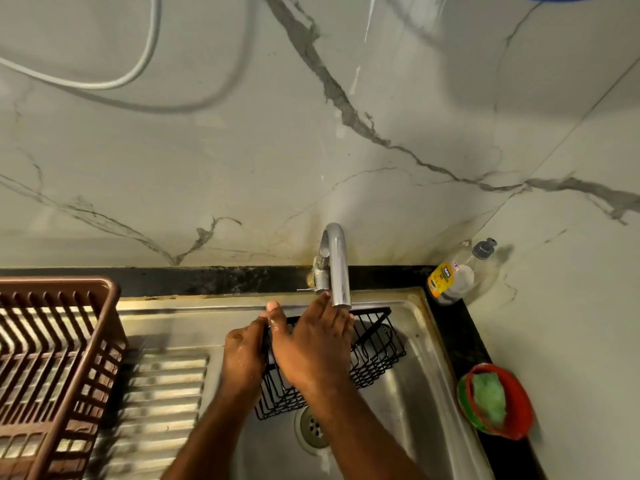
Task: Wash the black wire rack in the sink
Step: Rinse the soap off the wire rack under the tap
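Rinsing looks underway: my left hand grips the black wire rack at centre frame, inside the steel sink, while my right hand lies flat, fingers straight, under the chrome tap. Next, probably scrubbing; the red bowl, lower right, holds a green scrubber.

Black wire rack, thin coated metal, matt. The sink under it is brushed stainless steel with a dull sheen, ribbed on the left drainboard. Chrome faucet, smooth and glossy. Brown dish basket, slatted plastic. Far wall: polished veined marble. Clear plastic soap bottle on the right.
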Demonstrator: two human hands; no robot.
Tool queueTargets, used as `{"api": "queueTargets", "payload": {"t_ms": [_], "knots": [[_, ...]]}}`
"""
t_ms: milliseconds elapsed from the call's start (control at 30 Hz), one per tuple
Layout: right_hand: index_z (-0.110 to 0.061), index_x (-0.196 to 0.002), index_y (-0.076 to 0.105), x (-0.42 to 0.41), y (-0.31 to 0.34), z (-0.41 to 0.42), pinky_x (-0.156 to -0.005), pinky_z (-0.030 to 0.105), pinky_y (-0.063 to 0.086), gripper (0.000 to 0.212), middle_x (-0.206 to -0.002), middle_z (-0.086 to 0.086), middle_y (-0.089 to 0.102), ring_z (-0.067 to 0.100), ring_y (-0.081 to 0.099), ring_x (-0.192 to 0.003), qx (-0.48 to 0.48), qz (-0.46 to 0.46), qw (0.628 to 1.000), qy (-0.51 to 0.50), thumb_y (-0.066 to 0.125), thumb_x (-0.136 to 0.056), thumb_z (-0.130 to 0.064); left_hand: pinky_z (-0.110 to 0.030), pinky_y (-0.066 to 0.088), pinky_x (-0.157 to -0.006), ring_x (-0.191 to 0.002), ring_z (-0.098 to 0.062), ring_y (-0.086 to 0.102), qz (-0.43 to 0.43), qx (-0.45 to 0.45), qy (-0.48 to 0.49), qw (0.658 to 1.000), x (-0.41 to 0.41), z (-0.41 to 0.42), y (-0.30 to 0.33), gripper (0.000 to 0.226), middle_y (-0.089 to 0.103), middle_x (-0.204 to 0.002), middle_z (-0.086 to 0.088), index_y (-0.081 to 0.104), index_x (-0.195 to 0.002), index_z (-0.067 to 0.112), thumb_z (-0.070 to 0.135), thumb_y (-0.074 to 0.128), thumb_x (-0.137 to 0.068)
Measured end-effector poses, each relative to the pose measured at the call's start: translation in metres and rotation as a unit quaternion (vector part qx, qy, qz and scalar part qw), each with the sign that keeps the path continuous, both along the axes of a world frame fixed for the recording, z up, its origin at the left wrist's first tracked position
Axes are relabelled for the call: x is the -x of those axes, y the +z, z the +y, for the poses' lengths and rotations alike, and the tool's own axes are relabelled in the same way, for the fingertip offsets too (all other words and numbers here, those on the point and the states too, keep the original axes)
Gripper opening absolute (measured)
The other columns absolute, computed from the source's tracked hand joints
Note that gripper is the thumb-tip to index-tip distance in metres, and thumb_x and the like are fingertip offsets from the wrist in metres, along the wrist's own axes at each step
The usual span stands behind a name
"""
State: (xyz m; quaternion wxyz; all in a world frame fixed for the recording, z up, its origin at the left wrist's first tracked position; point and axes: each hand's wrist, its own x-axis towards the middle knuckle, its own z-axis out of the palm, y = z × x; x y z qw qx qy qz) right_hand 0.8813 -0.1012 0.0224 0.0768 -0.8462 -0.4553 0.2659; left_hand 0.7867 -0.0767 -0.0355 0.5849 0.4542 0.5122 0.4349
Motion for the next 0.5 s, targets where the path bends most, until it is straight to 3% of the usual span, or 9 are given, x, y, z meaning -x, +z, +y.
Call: {"api": "queueTargets", "payload": {"t_ms": [100, 167, 300, 367, 433, 500], "knots": [[-0.005, -0.156, -0.016, 0.011, 0.003, -0.004, -0.125, 0.051, -0.006, 0.103, -0.167, 0.022, -0.012, 0.035, -0.016, -0.154, -0.005, -0.002, 1.0, 0.003, 0.009, -0.091, -0.08, -0.041, 0.047, -0.055, -0.052, -0.031, 0.055, 0.004, 0.015, -0.008, 1.0, -0.003, 0.001, 0.0, 0.058, 0.063, -0.056, -0.021, 0.068, -0.058, 0.011, 0.026, 0.042, -0.108], [-0.007, -0.156, -0.018, 0.016, 0.002, -0.007, -0.126, 0.049, -0.006, 0.098, -0.167, 0.019, -0.012, 0.033, -0.012, -0.155, -0.028, -0.023, 0.999, 0.017, 0.008, -0.093, -0.077, -0.039, 0.047, -0.059, -0.052, -0.026, 0.053, 0.001, 0.039, -0.002, 0.999, -0.006, 0.002, 0.001, 0.056, 0.062, -0.049, -0.007, 0.061, -0.06, 0.009, 0.034, 0.045, -0.107], [-0.009, -0.158, -0.011, -0.001, -0.001, -0.003, -0.125, 0.046, -0.006, 0.097, -0.168, 0.018, -0.009, 0.033, -0.012, -0.155, -0.025, 0.008, 1.0, 0.005, 0.007, -0.092, -0.077, -0.03, 0.037, -0.049, -0.043, -0.023, 0.045, -0.034, 0.029, -0.056, 0.997, -0.006, 0.003, 0.001, 0.067, 0.053, -0.052, -0.021, 0.063, -0.063, -0.003, 0.052, 0.05, -0.098], [-0.006, -0.159, -0.001, -0.02, -0.01, 0.0, -0.122, 0.046, -0.01, 0.099, -0.167, 0.018, -0.011, 0.031, -0.016, -0.154, -0.023, -0.004, 1.0, -0.011, 0.007, -0.092, -0.079, -0.025, 0.028, -0.043, -0.04, -0.017, 0.031, -0.024, 0.021, -0.049, 0.998, -0.002, 0.003, 0.0, 0.075, 0.04, -0.048, -0.011, 0.052, -0.06, -0.005, 0.062, 0.061, -0.091], [-0.005, -0.16, 0.002, -0.045, -0.023, 0.005, -0.119, 0.043, -0.011, 0.098, -0.168, 0.017, -0.012, 0.031, -0.015, -0.155, -0.02, -0.021, 0.999, -0.045, 0.01, -0.095, -0.077, -0.023, 0.023, -0.041, -0.039, -0.014, 0.023, -0.025, 0.024, -0.033, 0.999, 0.002, 0.001, -0.002, 0.066, 0.032, -0.047, -0.002, 0.046, -0.057, 0.004, 0.058, 0.064, -0.09], [-0.003, -0.159, -0.007, -0.07, -0.037, 0.008, -0.123, 0.045, -0.005, 0.091, -0.168, 0.018, -0.011, 0.033, -0.01, -0.155, 0.004, -0.028, 0.996, -0.083, 0.019, -0.1, -0.068, -0.022, 0.022, -0.04, -0.038, -0.012, 0.022, -0.03, 0.027, -0.022, 0.999, 0.004, -0.001, 0.0, 0.053, 0.03, -0.046, 0.003, 0.042, -0.053, 0.014, 0.049, 0.062, -0.088]]}}
